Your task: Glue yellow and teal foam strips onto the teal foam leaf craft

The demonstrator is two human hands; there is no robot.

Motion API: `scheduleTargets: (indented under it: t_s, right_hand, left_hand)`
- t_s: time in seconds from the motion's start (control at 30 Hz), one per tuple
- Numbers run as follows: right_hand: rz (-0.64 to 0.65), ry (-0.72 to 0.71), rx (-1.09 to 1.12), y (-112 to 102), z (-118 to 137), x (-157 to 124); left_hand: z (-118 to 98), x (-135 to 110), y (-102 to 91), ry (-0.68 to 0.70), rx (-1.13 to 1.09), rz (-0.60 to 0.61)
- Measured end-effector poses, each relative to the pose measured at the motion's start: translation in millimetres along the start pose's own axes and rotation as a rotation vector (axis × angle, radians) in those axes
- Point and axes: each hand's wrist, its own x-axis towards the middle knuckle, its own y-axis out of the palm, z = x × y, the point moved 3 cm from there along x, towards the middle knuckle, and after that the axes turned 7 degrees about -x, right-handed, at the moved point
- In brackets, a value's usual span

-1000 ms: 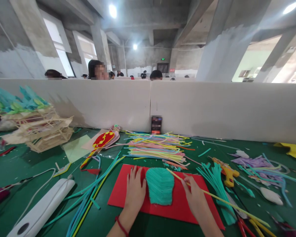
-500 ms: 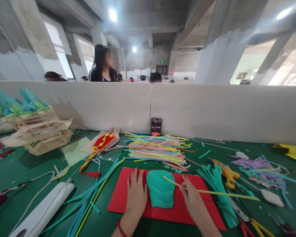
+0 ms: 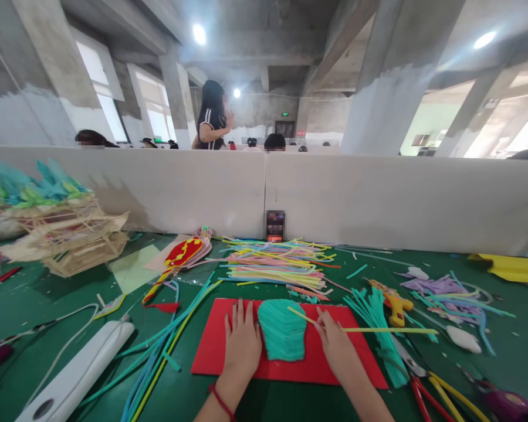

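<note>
A pale yellow pipe cleaner (image 3: 389, 330) runs through the pinched fingers of my right hand (image 3: 334, 337). Its left tip lies over the upper right of a teal panel (image 3: 281, 334) made of pipe cleaners laid side by side in slanting rows. That panel rests on a red board (image 3: 211, 343). My left hand (image 3: 242, 340) lies flat on the board, fingers spread, just left of the panel. A bundle of teal pipe cleaners (image 3: 381, 310) sits at the board's right edge.
Scissors (image 3: 418, 369) and a yellow glue gun (image 3: 398, 308) lie at right. Many coloured pipe cleaners (image 3: 277, 264) are piled behind the board. At left are a white elongated device (image 3: 79, 369), a red-and-yellow fan shape (image 3: 182, 252) and a wooden model (image 3: 85, 234). A white partition (image 3: 356, 196) stands behind.
The view has shifted slightly. Both hands keep nearly the same places, and the yellow pipe cleaner stays in my right hand. A person beyond the partition has turned and moved right, one hand raised.
</note>
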Motion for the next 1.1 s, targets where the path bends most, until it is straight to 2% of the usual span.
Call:
scheduleTargets:
  t_s: [0.17,0.27,0.3,0.4,0.47,0.53,0.6,0.67,0.77,0.83,0.93,1.1]
  right_hand:
    - [-0.002,0.021,-0.022,-4,3,2]
    - [-0.008,0.022,0.008,-19,10,5]
    - [-0.028,0.015,0.037,-26,15,7]
    - [-0.09,-0.019,0.184,-45,34,11]
    - [-0.041,-0.007,0.33,-47,44,13]
    - [0.022,0.045,0.465,-43,49,14]
    - [0.053,0.125,0.559,-36,47,14]
    - [0.055,0.212,0.602,-31,39,13]
    - [0.064,0.273,0.615,-28,28,12]
    - [0.083,0.256,0.632,-25,26,11]
    - [0.103,0.207,0.663,-21,30,8]
    - [0.077,0.124,0.631,-17,40,3]
  left_hand:
    - [-2,0,-0.3,-0.022,0.002,0.015]
    - [-6,1,-14.1,-0.054,-0.013,0.037]
    - [-10,2,-22.2,-0.011,-0.026,0.005]
    - [-26,4,-46.5,0.321,-0.209,-0.073]
    - [-32,7,-55.9,0.434,-0.297,-0.071]
    - [-36,10,-57.1,0.497,-0.339,-0.015]
    - [-37,15,-51.5,0.486,-0.353,0.075]
    - [-34,20,-42.9,0.404,-0.382,0.141]
    - [-30,25,-29.8,0.344,-0.503,0.178]
    - [-26,25,-22.5,0.362,-0.601,0.179]
    - [-17,25,-15.1,0.303,-0.736,0.128]
    - [-7,27,-13.5,0.223,-0.929,0.083]
